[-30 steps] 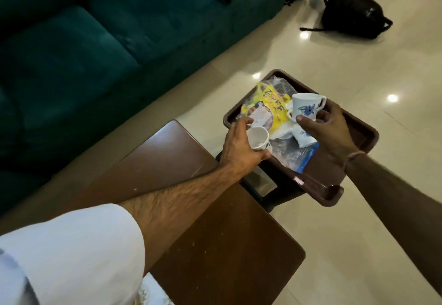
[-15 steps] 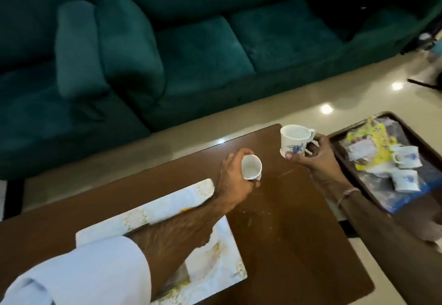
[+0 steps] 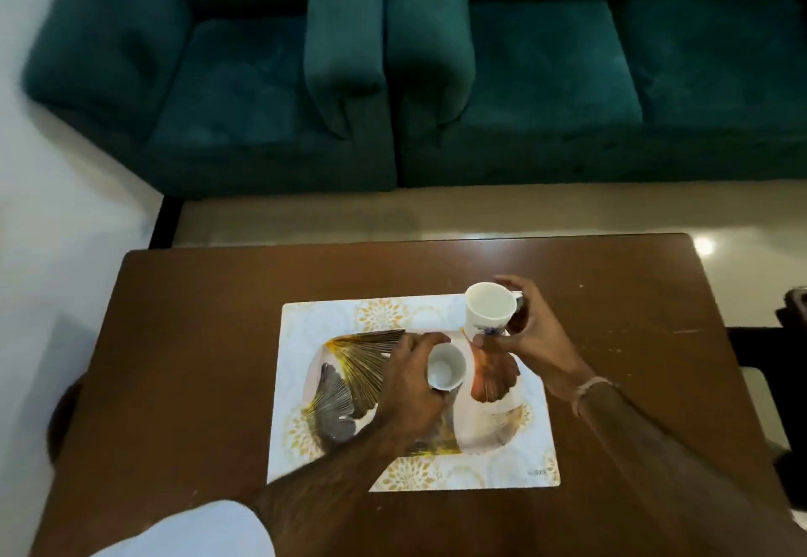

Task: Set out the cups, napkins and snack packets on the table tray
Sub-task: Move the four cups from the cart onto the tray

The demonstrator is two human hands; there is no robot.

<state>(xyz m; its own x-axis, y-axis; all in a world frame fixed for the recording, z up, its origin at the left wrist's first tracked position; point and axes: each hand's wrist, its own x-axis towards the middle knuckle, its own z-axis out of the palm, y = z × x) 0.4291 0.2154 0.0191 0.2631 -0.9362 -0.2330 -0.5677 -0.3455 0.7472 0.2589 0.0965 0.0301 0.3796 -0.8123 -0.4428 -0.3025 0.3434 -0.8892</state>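
A white table tray point(image 3: 319, 386) with gold floral and leaf patterns lies flat on the brown table point(image 3: 187, 360). My left hand point(image 3: 410, 386) holds a small plain white cup point(image 3: 446, 368) over the tray's middle, its mouth tipped toward me. My right hand point(image 3: 530, 336) grips a taller white cup with a blue flower print point(image 3: 488, 312) by its handle side, upright, above the tray's far right corner. No napkins or snack packets are in view.
Teal sofas point(image 3: 436, 58) stand beyond the table across a strip of pale floor point(image 3: 393, 218). A dark object point(image 3: 794, 312) peeks in at the right edge beside the table. A white wall point(image 3: 52, 189) is at left.
The view swung from the brown floor tray to the table. Both hands carried their cups leftward and now hold them over the patterned tray.
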